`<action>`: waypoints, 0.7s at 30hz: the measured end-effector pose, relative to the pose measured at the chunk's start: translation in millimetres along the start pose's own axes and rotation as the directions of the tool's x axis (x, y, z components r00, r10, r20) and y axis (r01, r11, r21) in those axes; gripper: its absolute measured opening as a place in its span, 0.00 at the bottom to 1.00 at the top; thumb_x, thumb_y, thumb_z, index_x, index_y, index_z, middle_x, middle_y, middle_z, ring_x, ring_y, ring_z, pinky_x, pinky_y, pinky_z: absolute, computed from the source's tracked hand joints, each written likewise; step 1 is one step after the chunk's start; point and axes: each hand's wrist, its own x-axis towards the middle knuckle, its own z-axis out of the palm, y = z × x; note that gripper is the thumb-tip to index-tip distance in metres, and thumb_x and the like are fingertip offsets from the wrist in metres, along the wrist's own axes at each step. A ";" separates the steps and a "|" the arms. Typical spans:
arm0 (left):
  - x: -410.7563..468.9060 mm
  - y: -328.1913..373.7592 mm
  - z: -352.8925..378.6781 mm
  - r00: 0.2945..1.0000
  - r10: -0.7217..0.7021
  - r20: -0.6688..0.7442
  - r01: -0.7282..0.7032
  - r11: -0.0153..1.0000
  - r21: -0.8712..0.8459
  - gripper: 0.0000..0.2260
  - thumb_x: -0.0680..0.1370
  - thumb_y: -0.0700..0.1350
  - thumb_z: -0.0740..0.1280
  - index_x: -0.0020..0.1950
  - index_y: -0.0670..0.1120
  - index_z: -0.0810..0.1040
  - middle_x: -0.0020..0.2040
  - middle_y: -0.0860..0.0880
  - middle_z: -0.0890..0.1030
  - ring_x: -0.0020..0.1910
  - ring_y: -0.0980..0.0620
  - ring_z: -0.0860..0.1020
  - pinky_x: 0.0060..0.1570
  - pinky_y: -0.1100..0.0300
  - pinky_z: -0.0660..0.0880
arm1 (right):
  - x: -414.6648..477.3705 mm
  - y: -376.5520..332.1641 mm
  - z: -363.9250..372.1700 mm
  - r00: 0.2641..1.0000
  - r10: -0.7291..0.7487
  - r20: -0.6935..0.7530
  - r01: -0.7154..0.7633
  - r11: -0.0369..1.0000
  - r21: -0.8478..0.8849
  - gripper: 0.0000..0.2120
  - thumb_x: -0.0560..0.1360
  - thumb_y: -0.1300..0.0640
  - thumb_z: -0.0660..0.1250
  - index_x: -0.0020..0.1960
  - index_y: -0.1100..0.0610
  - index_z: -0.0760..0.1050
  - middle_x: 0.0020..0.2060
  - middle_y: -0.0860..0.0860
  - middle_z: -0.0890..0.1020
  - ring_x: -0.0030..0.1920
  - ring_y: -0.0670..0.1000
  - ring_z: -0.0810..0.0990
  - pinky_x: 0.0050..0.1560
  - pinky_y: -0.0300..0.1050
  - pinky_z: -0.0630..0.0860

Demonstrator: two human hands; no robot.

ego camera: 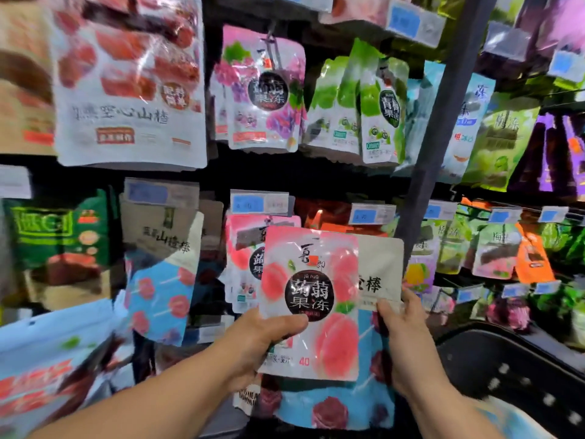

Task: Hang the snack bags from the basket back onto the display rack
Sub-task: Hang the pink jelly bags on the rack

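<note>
- The basket [506, 369] is low on the right, near the right hand [408, 337].
- The left hand [262, 340] grips the peach bag [316, 299], thumb on its front.
- The right hand pinches the beige bag [380, 264], which is partly behind the peach bag.
- Both bags are held up before the rack [443, 106].

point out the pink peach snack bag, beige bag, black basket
pink peach snack bag [311, 299]: head view, black label
beige snack bag [383, 264]: head view, front
black plastic basket [468, 362]: head view, wall

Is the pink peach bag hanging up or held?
Held, not hung. The left hand grips the pink peach bag near its lower left edge, and no hook shows at its top.
</note>
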 end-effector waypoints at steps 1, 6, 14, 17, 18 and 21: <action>-2.8 -1.2 -7.4 1.000 0.007 -0.027 -0.007 1.000 -0.008 0.24 0.60 0.44 0.81 0.55 0.45 0.82 0.47 0.47 0.87 0.48 0.50 0.83 0.48 0.57 0.76 | -2.8 0.0 7.6 0.999 -0.043 0.000 0.043 0.998 -0.037 0.11 0.82 0.56 0.62 0.60 0.43 0.67 0.57 0.54 0.80 0.52 0.54 0.82 0.53 0.52 0.78; -26.8 0.0 -41.0 0.996 0.055 -0.074 -0.059 0.997 -0.042 0.18 0.64 0.41 0.76 0.54 0.42 0.83 0.50 0.39 0.85 0.46 0.44 0.84 0.45 0.52 0.81 | -30.0 -4.4 49.9 0.963 -0.198 0.184 0.228 0.961 -0.157 0.02 0.82 0.48 0.61 0.52 0.44 0.71 0.48 0.48 0.76 0.44 0.34 0.76 0.48 0.31 0.71; -54.8 3.8 -79.8 0.973 0.129 -0.193 -0.132 0.991 -0.002 0.22 0.64 0.42 0.75 0.57 0.41 0.82 0.50 0.40 0.85 0.48 0.45 0.85 0.44 0.57 0.81 | -41.9 -1.9 107.0 0.914 -0.094 0.394 0.188 0.960 -0.208 0.11 0.70 0.42 0.74 0.41 0.49 0.82 0.50 0.55 0.77 0.44 0.38 0.78 0.48 0.29 0.71; -62.2 8.8 -88.8 0.960 0.145 -0.242 -0.148 0.989 0.005 0.20 0.64 0.41 0.75 0.56 0.41 0.82 0.50 0.39 0.85 0.49 0.42 0.84 0.47 0.53 0.82 | -41.2 0.9 124.9 0.897 -0.073 0.436 0.199 0.947 -0.251 0.24 0.61 0.28 0.73 0.38 0.50 0.83 0.46 0.53 0.81 0.55 0.51 0.77 0.56 0.44 0.72; -65.4 11.5 -91.0 0.958 0.136 -0.252 -0.140 0.990 0.002 0.20 0.64 0.41 0.75 0.55 0.41 0.83 0.50 0.39 0.85 0.48 0.41 0.84 0.49 0.50 0.81 | -41.3 -0.8 130.5 0.899 -0.057 0.434 0.187 0.947 -0.262 0.22 0.64 0.32 0.74 0.34 0.52 0.81 0.40 0.48 0.81 0.57 0.52 0.75 0.56 0.44 0.70; -70.9 17.9 -100.3 0.950 0.124 -0.287 -0.126 0.992 0.012 0.16 0.67 0.36 0.77 0.54 0.41 0.83 0.46 0.41 0.86 0.44 0.44 0.83 0.47 0.51 0.80 | -43.2 -7.0 146.7 0.897 -0.027 0.440 0.159 0.951 -0.264 0.23 0.67 0.38 0.74 0.28 0.56 0.75 0.31 0.46 0.75 0.53 0.52 0.73 0.47 0.41 0.65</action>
